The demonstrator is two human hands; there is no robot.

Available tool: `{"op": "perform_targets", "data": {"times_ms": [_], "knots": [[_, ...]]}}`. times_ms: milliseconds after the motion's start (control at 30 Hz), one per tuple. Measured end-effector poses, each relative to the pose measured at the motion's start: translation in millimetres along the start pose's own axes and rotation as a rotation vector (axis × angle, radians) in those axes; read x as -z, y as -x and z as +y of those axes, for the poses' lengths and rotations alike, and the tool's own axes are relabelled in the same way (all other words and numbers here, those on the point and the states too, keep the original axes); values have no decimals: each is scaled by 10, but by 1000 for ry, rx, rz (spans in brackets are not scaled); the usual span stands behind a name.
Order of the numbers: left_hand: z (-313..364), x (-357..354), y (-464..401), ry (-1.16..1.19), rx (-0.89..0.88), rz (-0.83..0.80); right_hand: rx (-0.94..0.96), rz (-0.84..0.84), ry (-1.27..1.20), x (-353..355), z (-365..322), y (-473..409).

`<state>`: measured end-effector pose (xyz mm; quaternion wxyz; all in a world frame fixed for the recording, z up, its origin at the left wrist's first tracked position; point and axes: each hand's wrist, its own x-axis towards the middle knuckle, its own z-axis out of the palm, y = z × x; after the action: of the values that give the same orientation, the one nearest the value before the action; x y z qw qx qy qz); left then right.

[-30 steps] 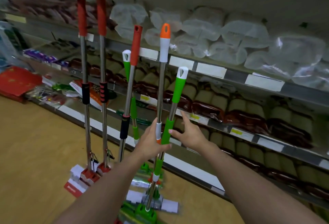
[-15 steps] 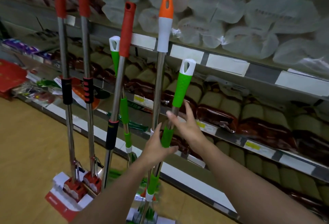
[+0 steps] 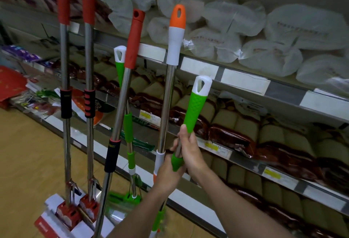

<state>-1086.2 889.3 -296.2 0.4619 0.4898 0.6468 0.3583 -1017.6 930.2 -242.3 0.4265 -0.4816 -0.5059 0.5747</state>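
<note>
Indoors: green mop (image 3: 195,109), shelves (image 3: 283,90), tan floor (image 3: 28,152)

- Front mop handle (image 3: 196,109): bright green with a dimpled pattern, white cap.
- Neighbouring handle (image 3: 176,35): orange tip over a white sleeve, silver pole.
- Third handle (image 3: 135,37): plain red.
- Shelf packets (image 3: 232,139): dark brown and tan.
- Floor (image 3: 28,152): yellowish wood grain.

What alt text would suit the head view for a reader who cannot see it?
Two hands grip the shaft of a green-handled mop, the right hand just above the left hand, before store shelves of packaged goods. To its left stand other mops with red, orange and green handles.
</note>
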Motion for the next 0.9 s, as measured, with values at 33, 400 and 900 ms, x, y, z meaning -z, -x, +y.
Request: {"op": "perform_targets", "data": {"times_ms": [33,400,900], "knots": [[-6,12,41,-8,-15,4,23,20,-1,-26,22,16],[419,388,758,-217,-119,39,244,41,123,-309,-476,552],[1544,1065,1911,-173,-276,227,461,-160,326,-786,-2072,1483]]}}
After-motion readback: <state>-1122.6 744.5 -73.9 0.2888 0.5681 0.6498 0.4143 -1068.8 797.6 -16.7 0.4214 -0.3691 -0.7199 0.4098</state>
